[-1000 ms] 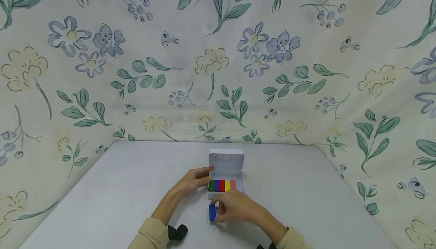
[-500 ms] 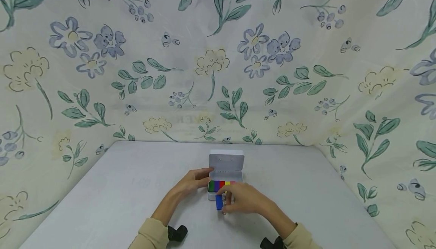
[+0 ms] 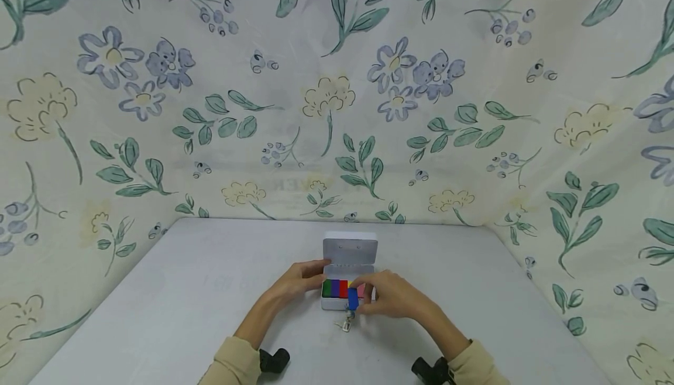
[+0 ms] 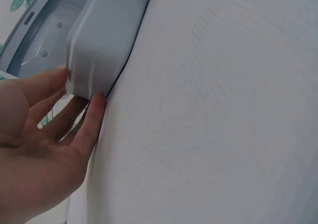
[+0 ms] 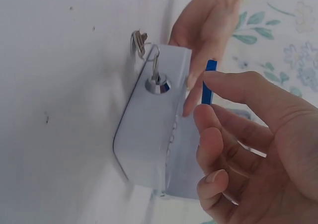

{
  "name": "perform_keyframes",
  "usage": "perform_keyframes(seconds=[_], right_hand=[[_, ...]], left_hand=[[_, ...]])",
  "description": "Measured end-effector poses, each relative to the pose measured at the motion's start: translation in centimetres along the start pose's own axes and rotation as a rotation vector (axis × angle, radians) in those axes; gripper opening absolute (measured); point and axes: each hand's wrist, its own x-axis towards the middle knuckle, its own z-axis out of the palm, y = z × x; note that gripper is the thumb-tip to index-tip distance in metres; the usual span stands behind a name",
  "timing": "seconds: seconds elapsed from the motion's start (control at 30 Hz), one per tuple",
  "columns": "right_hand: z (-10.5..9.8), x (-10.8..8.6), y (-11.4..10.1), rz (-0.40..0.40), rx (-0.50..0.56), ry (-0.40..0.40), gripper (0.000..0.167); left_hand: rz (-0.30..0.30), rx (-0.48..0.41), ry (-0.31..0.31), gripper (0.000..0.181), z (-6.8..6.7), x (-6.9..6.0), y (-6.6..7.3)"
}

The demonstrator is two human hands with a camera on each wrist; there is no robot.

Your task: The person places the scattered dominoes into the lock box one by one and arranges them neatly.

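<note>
A small white metal lock box [image 3: 330, 304] stands on the table with its lid [image 3: 350, 250] raised at the back. In it lies a row of coloured blocks: green [image 3: 326, 288], purple [image 3: 335, 288], red [image 3: 344, 288], then yellow and pink, partly covered. My left hand [image 3: 295, 279] holds the box's left end; the left wrist view shows its fingertips against the box wall [image 4: 104, 50]. Over the box's front edge, my right hand [image 3: 392, 294] pinches a slim blue block [image 3: 353, 299] between thumb and fingertips. Keys [image 5: 139, 42] hang from the lock [image 5: 158, 84] on the front.
The white table [image 3: 221, 256] carries the box. Behind and beside it hangs a flower-printed cloth [image 3: 326, 110]. Black straps with camera mounts sit at both wrists [image 3: 275, 361].
My right hand has carried the blue block from the table in front of the box up and rightward to the box's front edge. The keys have come into sight. My left hand stays put.
</note>
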Motion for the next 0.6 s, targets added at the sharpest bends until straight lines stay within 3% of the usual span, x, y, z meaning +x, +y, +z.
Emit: perform_keyframes(seconds=[0.6], right_hand=[[-0.8, 0.4, 3.1, 0.038, 0.027, 0.024, 0.039]], left_hand=[[-0.007, -0.006, 0.001, 0.049, -0.1, 0.0, 0.0]])
